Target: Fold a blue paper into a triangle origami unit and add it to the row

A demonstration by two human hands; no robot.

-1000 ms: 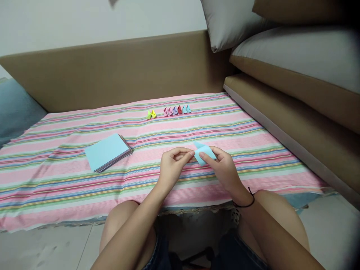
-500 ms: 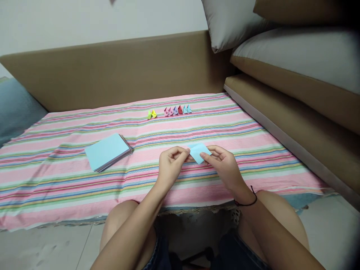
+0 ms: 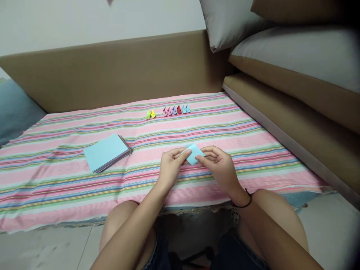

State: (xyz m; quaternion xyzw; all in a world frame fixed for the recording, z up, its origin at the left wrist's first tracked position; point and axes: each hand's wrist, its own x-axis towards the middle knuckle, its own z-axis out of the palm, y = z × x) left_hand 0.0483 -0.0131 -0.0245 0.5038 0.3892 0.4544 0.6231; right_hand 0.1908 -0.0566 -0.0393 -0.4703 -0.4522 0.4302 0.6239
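A small light-blue folded paper (image 3: 194, 153) is held up in front of me, turned corner-down like a diamond. My left hand (image 3: 173, 161) pinches its left side, thumb on top and fingers behind. On the right side my right hand (image 3: 218, 161) grips it the same way, its thumb near the lower right edge. The fingertips behind the paper are partly hidden. Farther back stand small folded paper figures in a row: yellow ones (image 3: 151, 114), pink ones (image 3: 167, 111), a purple one (image 3: 174, 110), a red one (image 3: 179, 109) and light-blue ones (image 3: 186, 108).
A stack of paper (image 3: 107, 152) with a light-blue top sheet lies to the left on the striped cloth (image 3: 152, 180). Behind is a brown backrest (image 3: 126, 75). Large cushions (image 3: 292, 56) are piled at the right, and a blue cushion (image 3: 17, 108) is at the far left.
The blue paper has shifted slightly left, and my left thumb now lies farther over it. My right hand has moved a little left with it.
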